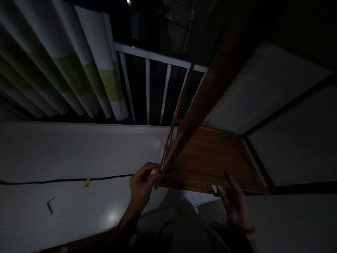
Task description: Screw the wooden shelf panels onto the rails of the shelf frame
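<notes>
A brown wooden frame (pixel 210 158) with a flat panel at its bottom stands before me, its upright post (pixel 210 88) rising toward the upper right. My left hand (pixel 142 186) pinches the frame's near left corner, fingers closed on the edge. My right hand (pixel 234 200) rests against the front edge of the wooden panel, fingers curled by a small pale object (pixel 214 189) that I cannot make out. The scene is very dark.
A white floor or surface (pixel 65 158) lies at the left with a black cable (pixel 65 180), a yellow tag (pixel 87 182) and a small dark hex key (pixel 50 204). Green-and-white striped curtains (pixel 65 63) hang upper left beside a white railing (pixel 158 84). White panels (pixel 276 105) fill the right.
</notes>
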A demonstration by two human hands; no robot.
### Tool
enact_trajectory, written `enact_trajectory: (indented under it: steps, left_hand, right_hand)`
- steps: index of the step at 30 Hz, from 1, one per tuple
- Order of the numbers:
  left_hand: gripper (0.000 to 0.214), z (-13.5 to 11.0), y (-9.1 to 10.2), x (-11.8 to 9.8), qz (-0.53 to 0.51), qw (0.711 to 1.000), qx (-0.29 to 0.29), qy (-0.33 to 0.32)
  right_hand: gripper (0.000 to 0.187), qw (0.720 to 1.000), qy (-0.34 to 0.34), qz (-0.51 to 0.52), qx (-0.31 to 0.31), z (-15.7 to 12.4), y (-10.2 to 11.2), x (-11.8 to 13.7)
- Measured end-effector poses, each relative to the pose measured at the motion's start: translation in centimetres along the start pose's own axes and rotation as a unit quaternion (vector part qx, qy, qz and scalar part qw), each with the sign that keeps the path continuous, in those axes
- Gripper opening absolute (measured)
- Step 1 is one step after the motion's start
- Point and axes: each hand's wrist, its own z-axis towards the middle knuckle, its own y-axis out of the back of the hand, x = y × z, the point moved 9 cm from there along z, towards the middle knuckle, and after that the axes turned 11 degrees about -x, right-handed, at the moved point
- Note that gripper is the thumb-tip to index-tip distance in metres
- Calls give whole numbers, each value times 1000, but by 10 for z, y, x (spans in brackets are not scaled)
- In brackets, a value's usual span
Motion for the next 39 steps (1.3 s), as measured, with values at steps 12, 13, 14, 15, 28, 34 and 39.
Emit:
enact_trajectory:
  steps: [12,13,14,15,28,34,39]
  left_hand:
    - [12,-1,-8,-27,80,989,33,-118]
    - [11,-1,-9,-30,90,987,35,-129]
    - [11,-2,-10,-32,104,984,36,-137]
    - [10,-2,-11,-34,119,982,33,-144]
    - [16,-3,-11,-41,142,972,44,-184]
    - [11,-2,-10,-30,113,985,38,-125]
    - [10,-4,-10,-26,46,993,24,-102]
  right_hand:
    - [27,987,-122,104,-22,-3,-11,4]
    - [28,987,-115,106,-31,-3,-10,7]
    - [27,987,-109,109,-39,-4,-9,9]
    - [26,987,-107,113,-44,-4,-8,10]
    - [22,979,-127,154,-40,6,-5,-4]
    - [23,979,-122,155,-44,2,-5,-1]
    - [28,973,-159,153,-66,1,-3,-7]
